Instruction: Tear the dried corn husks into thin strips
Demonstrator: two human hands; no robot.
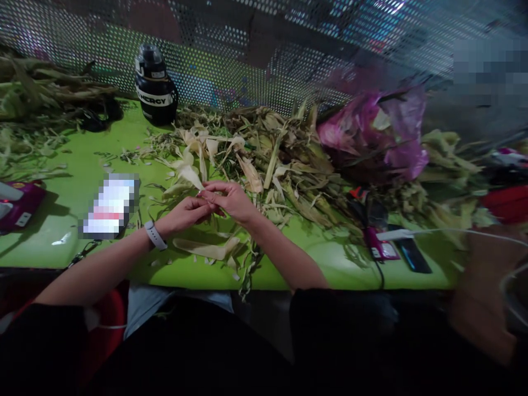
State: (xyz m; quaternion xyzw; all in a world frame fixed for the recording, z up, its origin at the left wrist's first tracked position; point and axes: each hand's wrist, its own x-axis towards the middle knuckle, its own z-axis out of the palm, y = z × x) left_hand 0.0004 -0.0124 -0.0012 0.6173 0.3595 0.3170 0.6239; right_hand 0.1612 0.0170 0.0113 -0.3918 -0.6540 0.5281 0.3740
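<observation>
Hands meeting over a green surface [330,267] strewn with corn husks. Far left of the fingers and beyond them stands a black jar [154,85]. The left hand [185,213], with a grey wristband [155,235], has its fingers closed narrow on a small pale husk strip [201,192]. The right hand [233,201] meets it tip to tip, thumb and forefinger pinching the same strip. Just below the fingers lies a broad husk leaf [206,248]. Right of the fingers spreads the husk heap [289,165], then a pink bag [371,132]. The strip looks thin, so a close pinch and slow, even handling would likely suit it best.
</observation>
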